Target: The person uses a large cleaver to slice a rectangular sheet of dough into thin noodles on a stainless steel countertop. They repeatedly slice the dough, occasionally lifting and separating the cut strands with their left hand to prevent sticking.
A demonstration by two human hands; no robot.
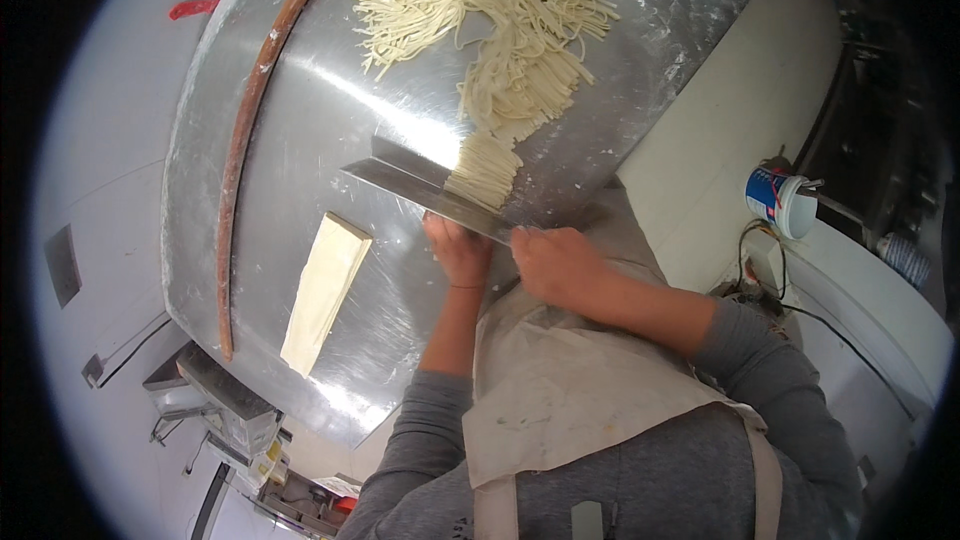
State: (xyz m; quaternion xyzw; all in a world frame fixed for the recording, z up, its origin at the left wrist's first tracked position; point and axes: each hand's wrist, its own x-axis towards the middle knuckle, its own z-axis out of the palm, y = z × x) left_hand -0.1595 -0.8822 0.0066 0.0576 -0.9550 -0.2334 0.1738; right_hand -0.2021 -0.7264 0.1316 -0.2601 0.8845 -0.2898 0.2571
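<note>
My right hand grips the handle of a wide-bladed kitchen knife, its blade pointing to the upper left. Close behind the blade is my left hand, fingers bent against or very near its flat side; whatever lies under them is hidden. On the blade's far side lies a row of freshly cut noodles, still side by side. Beyond it spreads a loose heap of pale noodles. A folded strip of dough, uncut, rests to the left of my left hand.
A long wooden rolling pin lies along the left of the floured metal table. Off the table's right side stands a white and blue bucket, with cables below it. Equipment stands beyond the lower-left edge.
</note>
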